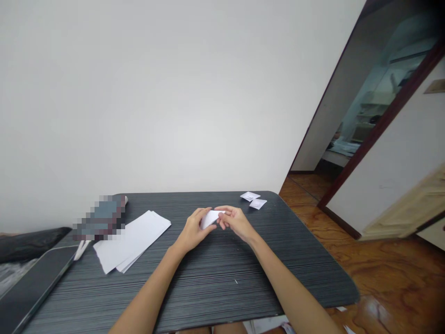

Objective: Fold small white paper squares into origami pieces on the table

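Note:
A small folded piece of white paper (pixel 210 218) is held between my two hands above the middle of the dark table. My left hand (pixel 195 228) grips its left side, with the thumb along the lower edge and the fingers behind. At its right corner, my right hand (pixel 236 221) pinches the paper between thumb and index finger, the other fingers curled below. Two small folded white paper pieces (pixel 250 196) (pixel 257 203) lie near the table's far right corner. Left of my hands lies a small stack of white paper sheets (pixel 135 239).
The dark striped table (pixel 215 287) stands against a white wall (pixel 194 93). A blurred-out object (pixel 102 218) lies beside the sheets, and a dark flat panel (pixel 38 278) is at the left. A tiny white scrap (pixel 236 281) lies near the front. A doorway opens at right.

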Motion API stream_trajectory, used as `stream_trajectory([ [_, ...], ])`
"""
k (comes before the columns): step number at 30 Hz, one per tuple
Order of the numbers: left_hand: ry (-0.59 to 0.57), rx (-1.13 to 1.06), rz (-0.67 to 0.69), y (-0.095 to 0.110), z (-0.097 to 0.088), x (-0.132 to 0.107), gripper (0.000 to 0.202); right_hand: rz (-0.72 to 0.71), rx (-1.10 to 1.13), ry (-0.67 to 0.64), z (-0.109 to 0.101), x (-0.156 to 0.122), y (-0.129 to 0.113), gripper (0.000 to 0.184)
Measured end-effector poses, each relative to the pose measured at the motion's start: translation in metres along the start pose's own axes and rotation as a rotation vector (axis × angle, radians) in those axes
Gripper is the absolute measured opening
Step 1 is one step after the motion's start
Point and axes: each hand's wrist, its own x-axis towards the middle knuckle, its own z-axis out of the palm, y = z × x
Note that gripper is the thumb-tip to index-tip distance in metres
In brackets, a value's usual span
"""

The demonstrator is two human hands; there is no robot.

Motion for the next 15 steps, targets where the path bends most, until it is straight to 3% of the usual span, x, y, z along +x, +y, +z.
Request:
stream_trajectory([
  [3,-0.011,-0.259,-0.115,0.002,0.009,0.000,0.050,-0.042,0.061,0.001,0.007,-0.001,0.001,0.037],
  [8,-0.003,-0.578,-0.199,0.001,0.017,0.002,0.052,-0.104,-0.015,0.000,0.011,-0.002,0.004,0.029],
  [11,0.000,-0.616,-0.234,-0.001,0.016,0.003,0.051,-0.166,-0.137,0.015,0.010,-0.002,0.007,0.026],
  [15,0.035,-0.477,-0.234,-0.006,0.011,0.004,0.043,-0.283,-0.374,0.043,0.009,-0.003,0.011,0.025],
])
